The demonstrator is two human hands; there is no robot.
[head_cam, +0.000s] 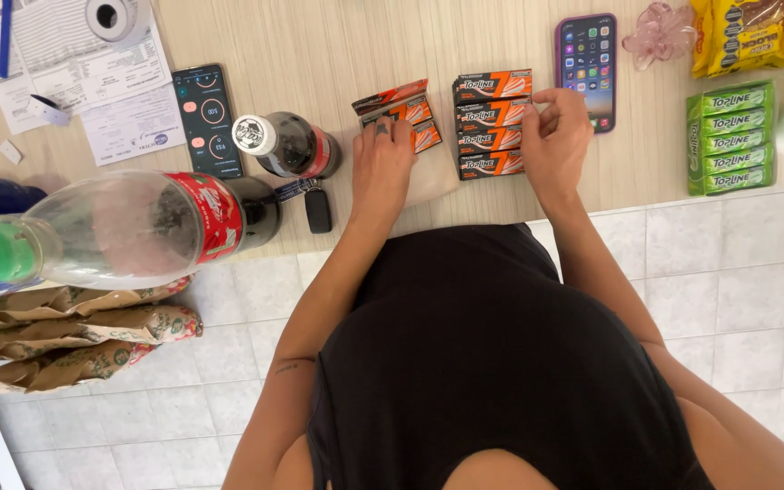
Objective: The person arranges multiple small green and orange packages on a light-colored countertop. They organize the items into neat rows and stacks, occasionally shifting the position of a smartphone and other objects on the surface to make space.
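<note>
On the wooden counter [319,45] my left hand [381,161] rests on a small loose group of orange gum packs [401,111], its fingers pressing their near ends. My right hand [553,138] grips the right side of a neat row of several orange gum packs [492,124] lying side by side. The two groups lie a few centimetres apart. My black top fills the lower middle of the view.
A purple phone [586,65] lies right of the row; stacked green gum packs [730,136] and yellow packs [755,32] farther right. Left: a small dark soda bottle [288,145], a black phone [208,118], a key fob [318,209], a large soda bottle [138,227], papers [74,63], brown bags [74,336].
</note>
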